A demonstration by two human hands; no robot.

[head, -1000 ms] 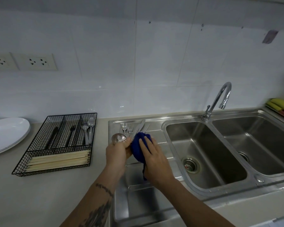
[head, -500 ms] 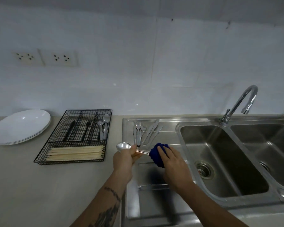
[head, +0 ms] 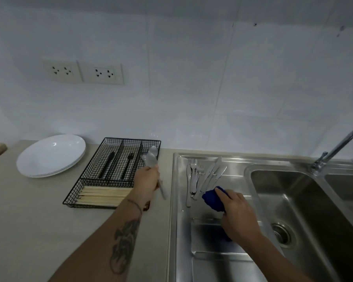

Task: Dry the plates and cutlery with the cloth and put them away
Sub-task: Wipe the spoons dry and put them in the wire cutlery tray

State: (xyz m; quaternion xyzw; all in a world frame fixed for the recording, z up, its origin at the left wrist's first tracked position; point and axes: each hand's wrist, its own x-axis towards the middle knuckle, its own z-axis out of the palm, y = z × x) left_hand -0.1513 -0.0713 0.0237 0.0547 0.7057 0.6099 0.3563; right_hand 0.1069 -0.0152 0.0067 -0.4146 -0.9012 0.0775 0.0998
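On the beige counter [head: 29, 220] under white tiles, hands apart: left [head: 146, 183] grips spoon [head: 152, 161], right [head: 235, 212] cloth [head: 213, 201].

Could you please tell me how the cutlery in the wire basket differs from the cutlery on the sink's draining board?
The basket cutlery is sorted into compartments and includes black pieces; the draining-board cutlery lies in a loose heap, all silvery metal. Both sets include forks.

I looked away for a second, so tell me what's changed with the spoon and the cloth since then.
The left hand has carried the spoon away from the blue cloth, leftward to the wire cutlery tray, over its right-hand compartment. The right hand still holds the cloth above the drainboard. Plates and the remaining forks and knives lie unchanged.
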